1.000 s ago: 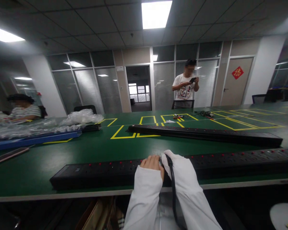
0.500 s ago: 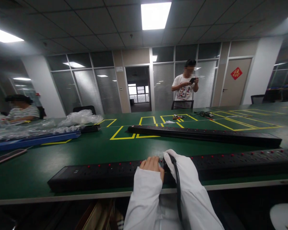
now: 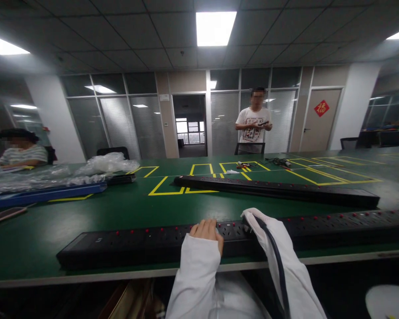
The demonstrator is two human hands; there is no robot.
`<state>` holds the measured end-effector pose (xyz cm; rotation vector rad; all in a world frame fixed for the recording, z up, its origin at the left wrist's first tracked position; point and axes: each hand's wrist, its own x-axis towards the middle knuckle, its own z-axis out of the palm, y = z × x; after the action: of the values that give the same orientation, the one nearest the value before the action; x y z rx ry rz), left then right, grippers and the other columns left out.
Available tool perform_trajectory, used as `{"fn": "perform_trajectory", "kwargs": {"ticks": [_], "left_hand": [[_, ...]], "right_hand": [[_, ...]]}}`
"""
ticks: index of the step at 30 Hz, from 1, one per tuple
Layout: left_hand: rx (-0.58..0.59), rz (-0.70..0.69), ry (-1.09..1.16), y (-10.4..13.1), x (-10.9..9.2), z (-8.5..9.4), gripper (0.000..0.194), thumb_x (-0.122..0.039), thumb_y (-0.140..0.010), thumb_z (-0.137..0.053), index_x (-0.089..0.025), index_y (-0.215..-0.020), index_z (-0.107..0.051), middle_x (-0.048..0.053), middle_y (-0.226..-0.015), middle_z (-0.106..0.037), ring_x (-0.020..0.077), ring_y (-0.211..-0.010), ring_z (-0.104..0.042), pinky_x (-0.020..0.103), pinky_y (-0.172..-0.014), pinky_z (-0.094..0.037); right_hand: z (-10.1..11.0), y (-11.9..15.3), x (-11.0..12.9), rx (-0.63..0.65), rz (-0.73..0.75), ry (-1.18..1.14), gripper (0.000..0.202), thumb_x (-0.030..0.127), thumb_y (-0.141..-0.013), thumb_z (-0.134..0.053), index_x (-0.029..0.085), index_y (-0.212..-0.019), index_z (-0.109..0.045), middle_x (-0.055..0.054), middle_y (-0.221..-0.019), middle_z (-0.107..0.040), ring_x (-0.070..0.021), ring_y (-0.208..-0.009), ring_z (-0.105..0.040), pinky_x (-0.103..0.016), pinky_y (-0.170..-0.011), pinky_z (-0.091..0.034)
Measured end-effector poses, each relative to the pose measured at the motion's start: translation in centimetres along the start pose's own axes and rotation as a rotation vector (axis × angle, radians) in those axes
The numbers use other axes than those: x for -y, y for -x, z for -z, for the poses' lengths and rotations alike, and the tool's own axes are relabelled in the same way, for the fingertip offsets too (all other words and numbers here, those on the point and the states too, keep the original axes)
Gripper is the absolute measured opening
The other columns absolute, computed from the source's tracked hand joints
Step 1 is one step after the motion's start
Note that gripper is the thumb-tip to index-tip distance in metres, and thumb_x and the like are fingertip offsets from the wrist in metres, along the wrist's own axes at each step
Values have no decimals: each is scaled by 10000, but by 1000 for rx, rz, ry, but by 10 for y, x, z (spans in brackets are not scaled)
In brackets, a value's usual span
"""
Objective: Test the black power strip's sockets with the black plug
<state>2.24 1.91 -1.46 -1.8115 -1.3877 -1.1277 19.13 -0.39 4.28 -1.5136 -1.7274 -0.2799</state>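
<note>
A long black socket strip (image 3: pixel 126 246) with red buttons lies along the front edge of the green table. My left hand (image 3: pixel 206 232), bare-fingered under a white sleeve, is wrapped over its top edge near the middle. To the right, my right hand (image 3: pixel 257 221), covered in white cloth, is closed at the strip's sockets. It grips the end of a black cable (image 3: pixel 277 257) that runs back over the sleeve; the plug itself is mostly hidden. Behind, a second black strip (image 3: pixel 275 190) lies at a slant.
Clear plastic wrap (image 3: pixel 103 165) and a blue bar (image 3: pixel 46 195) lie at the left, near a phone-like object (image 3: pixel 6 216). Tools and wires (image 3: pixel 279 162) lie farther back. One person stands across the green table (image 3: pixel 133 212); another sits at far left.
My right hand has moved right along the strip with the cable, widening the gap from my left hand. The standing person has lowered their hands. The view has shifted slightly.
</note>
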Motion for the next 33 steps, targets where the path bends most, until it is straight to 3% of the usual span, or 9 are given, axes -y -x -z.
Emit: {"fn": "perform_trajectory", "kwargs": {"ticks": [19, 33], "left_hand": [[29, -13, -8, -1, 1, 3, 348, -133, -699, -408, -152, -1001, -579, 66, -910, -672, 213, -826, -600, 362, -746, -428], [-27, -13, -19, 1, 3, -7, 355, -105, -662, -417, -154, -964, -596, 46, -882, -676, 211, -816, -602, 344, -708, -415]], "right_hand": [[-2, -4, 13, 38, 20, 37, 281, 381, -863, -441, 188, -1033, -553, -33, -1001, -572, -103, -859, -555, -277, -752, -467], [-9, 4, 32, -8, 80, 84, 293, 394, -860, -443, 153, -980, -558, -23, -914, -584, -79, -757, -551, -258, -689, -475]]}}
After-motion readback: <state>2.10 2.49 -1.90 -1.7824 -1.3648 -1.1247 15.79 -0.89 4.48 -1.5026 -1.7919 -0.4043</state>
